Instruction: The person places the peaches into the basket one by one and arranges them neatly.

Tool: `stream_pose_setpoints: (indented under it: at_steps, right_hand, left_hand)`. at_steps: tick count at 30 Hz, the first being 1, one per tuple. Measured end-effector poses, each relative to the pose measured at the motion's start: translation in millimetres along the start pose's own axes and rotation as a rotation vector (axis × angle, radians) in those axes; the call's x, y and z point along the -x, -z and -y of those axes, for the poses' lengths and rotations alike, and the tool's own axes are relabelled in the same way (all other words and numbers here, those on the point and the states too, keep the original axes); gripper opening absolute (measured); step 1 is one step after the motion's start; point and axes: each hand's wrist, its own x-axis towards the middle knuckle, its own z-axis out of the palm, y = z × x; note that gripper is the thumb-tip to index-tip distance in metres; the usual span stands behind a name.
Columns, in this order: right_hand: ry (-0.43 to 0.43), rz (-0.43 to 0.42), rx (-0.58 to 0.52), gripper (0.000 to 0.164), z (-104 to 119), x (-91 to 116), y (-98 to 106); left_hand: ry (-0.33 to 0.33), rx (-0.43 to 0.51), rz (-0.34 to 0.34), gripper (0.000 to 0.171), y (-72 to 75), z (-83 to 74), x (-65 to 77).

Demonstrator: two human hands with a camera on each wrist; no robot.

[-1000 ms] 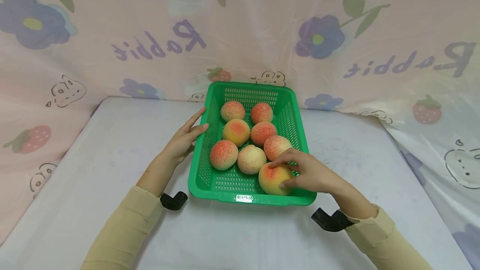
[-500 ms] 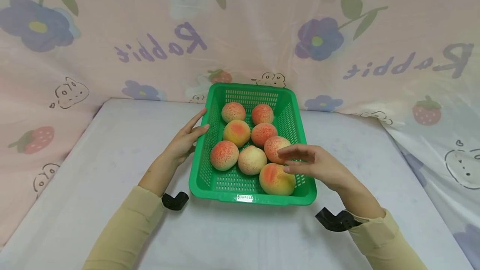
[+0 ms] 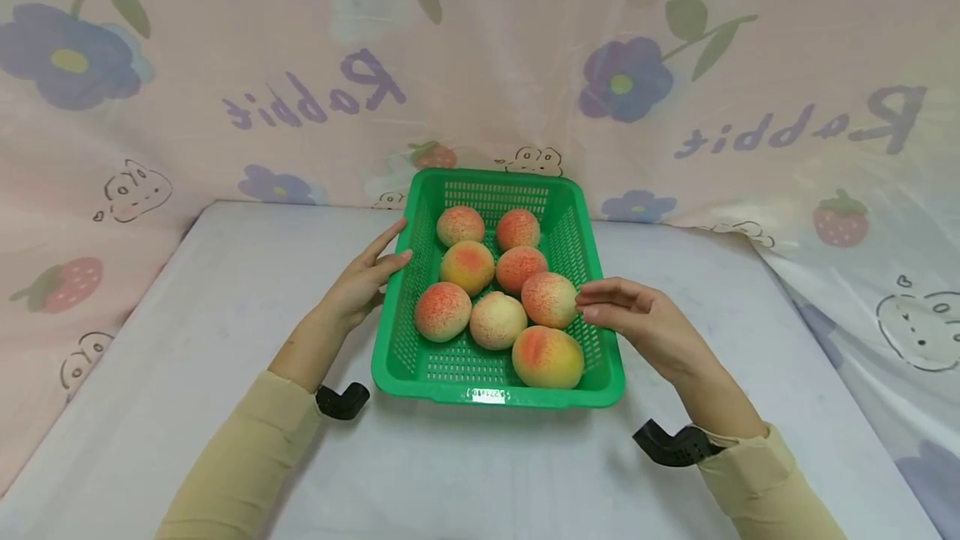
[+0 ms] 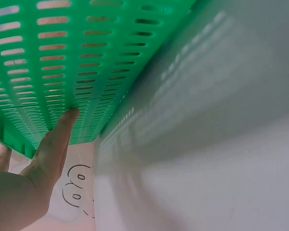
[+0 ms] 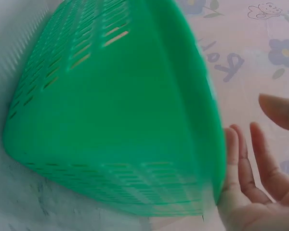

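A green plastic basket (image 3: 498,392) stands on the white table, holding several peaches. My left hand (image 3: 351,294) touches its left rim with straight fingers; in the left wrist view the fingers (image 4: 60,134) lie along the slotted outer wall. Over the right rim hovers my right hand (image 3: 637,315), holding nothing, its fingertips close to a red-speckled pale peach (image 3: 550,300). A yellow peach with a red patch (image 3: 547,357) lies in the front right corner, apart from that hand. In the right wrist view the right fingers (image 5: 262,168) extend past the rim, with the thumb apart.
The white tabletop (image 3: 480,473) extends around the basket. Behind it hangs a pink cloth (image 3: 480,82) printed with flowers, rabbits and strawberries, close to the basket's far edge. Black wrist mounts (image 3: 675,444) sit at both sleeve cuffs.
My right hand has let go of the yellow-red peach and risen away, up to the right rim. That peach stays in the front right corner. The left hand keeps its place at the rim.
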Motion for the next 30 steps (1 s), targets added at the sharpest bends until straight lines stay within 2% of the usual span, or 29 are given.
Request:
stream_pose_setpoints:
  at_steps: [10,14,18,23,26,30]
  right_hand:
    - [0.085,-0.011,-0.163,0.021,-2,2,10]
    - [0.087,-0.045,-0.212,0.019,-1,3,15]
    - [0.085,-0.137,-0.234,0.016,0,6,19]
    - [0.14,-0.26,-0.192,0.012,-2,5,22]
    - [0.165,-0.337,-0.141,0.013,-7,3,25]
    - [0.191,-0.399,-0.137,0.014,-14,0,30]
  left_hand:
    - [0.018,-0.086,-0.011,0.06,-1.3,-4.1,3.3]
    - [0.017,-0.137,-0.025,0.06,-1.3,-6.7,4.7]
    - [-0.019,-0.246,-0.022,0.061,-0.9,-7.5,3.9]
    - [-0.073,-0.416,-0.017,0.061,2.2,-5.6,4.6]
    - [-0.103,-0.479,-0.021,0.061,3.8,-5.8,5.5]
    - [-0.115,-0.536,-0.04,0.061,6.9,-5.5,5.6]
